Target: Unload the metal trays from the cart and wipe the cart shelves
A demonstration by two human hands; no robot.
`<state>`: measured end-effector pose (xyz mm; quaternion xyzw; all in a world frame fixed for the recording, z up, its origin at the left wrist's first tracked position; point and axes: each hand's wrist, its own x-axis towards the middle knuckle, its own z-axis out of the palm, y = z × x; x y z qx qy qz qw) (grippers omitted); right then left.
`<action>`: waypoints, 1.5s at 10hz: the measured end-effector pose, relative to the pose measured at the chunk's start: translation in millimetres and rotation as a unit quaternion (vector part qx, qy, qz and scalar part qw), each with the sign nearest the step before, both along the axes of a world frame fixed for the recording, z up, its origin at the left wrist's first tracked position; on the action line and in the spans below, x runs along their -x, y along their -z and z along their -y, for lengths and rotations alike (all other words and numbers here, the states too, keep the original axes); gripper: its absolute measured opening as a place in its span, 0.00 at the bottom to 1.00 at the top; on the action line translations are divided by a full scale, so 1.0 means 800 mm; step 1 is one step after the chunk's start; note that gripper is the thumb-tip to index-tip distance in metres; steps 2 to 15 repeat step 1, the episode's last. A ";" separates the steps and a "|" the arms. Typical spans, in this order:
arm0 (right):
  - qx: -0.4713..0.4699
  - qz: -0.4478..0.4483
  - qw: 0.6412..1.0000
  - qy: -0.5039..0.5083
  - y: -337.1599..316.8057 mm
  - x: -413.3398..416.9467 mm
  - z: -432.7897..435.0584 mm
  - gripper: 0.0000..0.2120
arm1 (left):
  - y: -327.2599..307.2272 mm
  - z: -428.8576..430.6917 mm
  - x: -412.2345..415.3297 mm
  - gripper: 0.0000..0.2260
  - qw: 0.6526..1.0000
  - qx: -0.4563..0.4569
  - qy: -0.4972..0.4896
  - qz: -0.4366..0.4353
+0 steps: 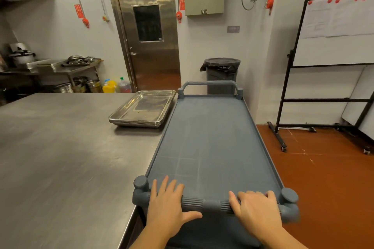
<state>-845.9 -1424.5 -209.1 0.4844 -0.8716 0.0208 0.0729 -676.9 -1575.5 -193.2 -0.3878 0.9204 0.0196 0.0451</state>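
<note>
A grey-blue plastic cart point(210, 137) stands lengthwise in front of me, its top shelf bare with faint streaks. My left hand point(168, 202) lies over the near ribbed handle point(206, 204) with fingers straight and spread. My right hand point(257, 206) curls round the same handle near its right end. A stack of shiny metal trays point(141, 109) sits on the steel table point(60, 147), just left of the cart's far half. The cart's lower shelves are hidden.
The steel table runs along the cart's left side. A grey lidded bin point(221, 75) stands beyond the cart's far handle, by a steel door point(149, 36). A wheeled whiteboard point(327, 70) stands on the orange floor point(323, 178) at right.
</note>
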 end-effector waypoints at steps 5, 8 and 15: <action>-0.042 -0.003 0.997 0.057 0.011 -0.006 -0.003 0.23 | 0.019 -0.014 0.000 0.50 0.998 0.056 -0.013 -0.029; -0.042 -0.003 0.997 0.057 0.011 -0.006 -0.003 0.23 | 0.019 -0.014 0.000 0.50 0.998 0.056 -0.013 -0.029; -0.042 -0.003 0.997 0.057 0.011 -0.006 -0.003 0.23 | 0.019 -0.014 0.000 0.50 0.998 0.056 -0.013 -0.029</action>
